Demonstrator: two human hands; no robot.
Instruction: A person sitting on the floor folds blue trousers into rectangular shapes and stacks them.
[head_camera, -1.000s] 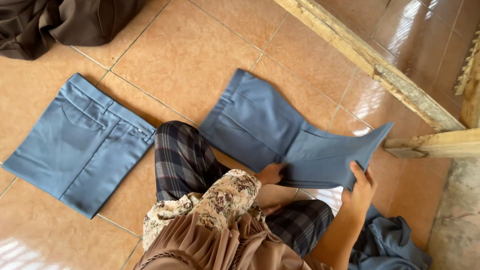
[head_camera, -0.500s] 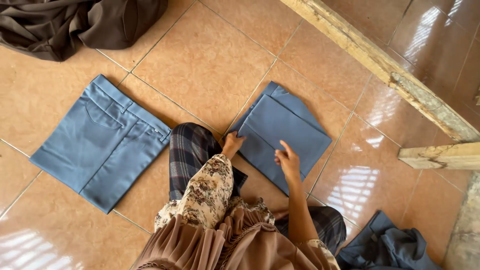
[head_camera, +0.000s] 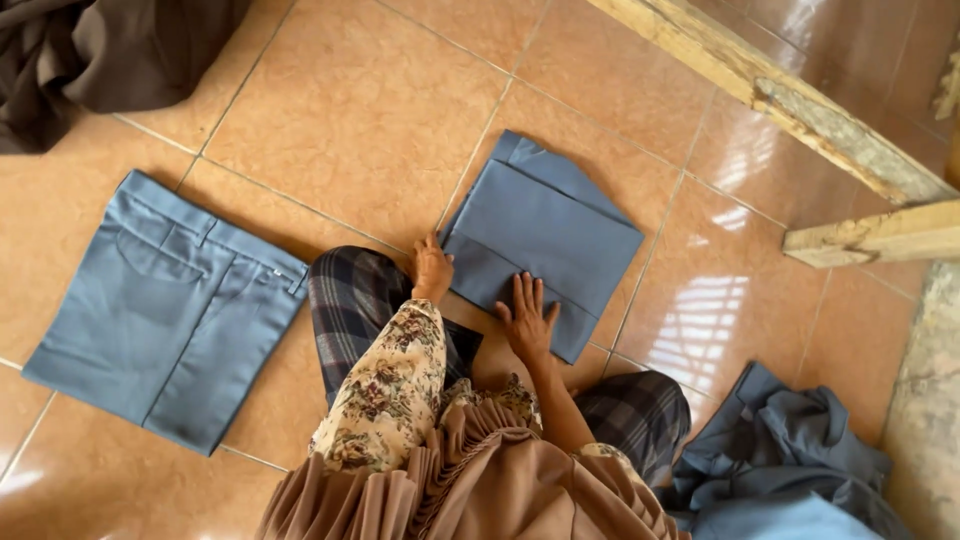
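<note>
Head view: both my hands lie flat and open on the folded blue trousers (head_camera: 545, 235), left hand (head_camera: 432, 268) at their near-left edge, right hand (head_camera: 526, 320) at the near edge; bare floor tiles (head_camera: 350, 110) lie beyond them.

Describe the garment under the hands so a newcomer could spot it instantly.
On the orange tiled floor, just ahead of the person's knees, lies a blue-grey folded garment. The left hand and right hand rest on its near edge. Unlike the folded trousers further left, it shows no pockets.

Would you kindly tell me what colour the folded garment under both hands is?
The folded garment is a plain slate blue, seen clearly in the head view.
</note>
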